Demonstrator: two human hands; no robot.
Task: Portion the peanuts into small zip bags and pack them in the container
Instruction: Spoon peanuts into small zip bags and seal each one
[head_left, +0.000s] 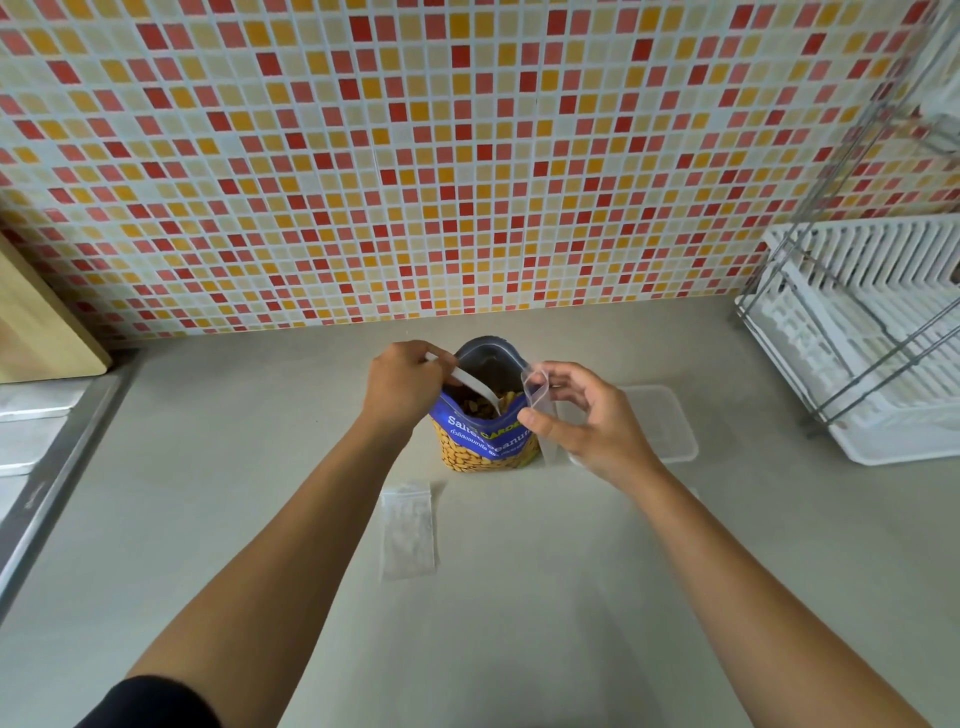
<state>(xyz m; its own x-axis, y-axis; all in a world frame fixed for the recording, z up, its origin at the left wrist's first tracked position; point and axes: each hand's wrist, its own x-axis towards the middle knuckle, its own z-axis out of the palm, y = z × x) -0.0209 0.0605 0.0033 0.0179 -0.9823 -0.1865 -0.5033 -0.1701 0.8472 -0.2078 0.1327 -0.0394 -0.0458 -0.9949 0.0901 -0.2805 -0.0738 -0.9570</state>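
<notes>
A blue bag of salted peanuts (485, 441) stands open on the grey counter, near the tiled wall. My left hand (402, 382) grips a white spoon (475, 385) whose bowl dips into the bag's mouth among the peanuts. My right hand (582, 415) pinches a small clear zip bag (540, 402) beside the peanut bag's right edge; the zip bag hangs open at its top. A clear plastic container (667, 431) lies on the counter just right of my right hand. A small stack of empty zip bags (408, 530) lies flat in front of the peanut bag.
A white dish rack with a metal frame (872, 353) stands at the right. A wooden board (36, 322) leans against the wall at the left, above a steel sink edge (47, 467). The grey counter (519, 597) stretches toward me.
</notes>
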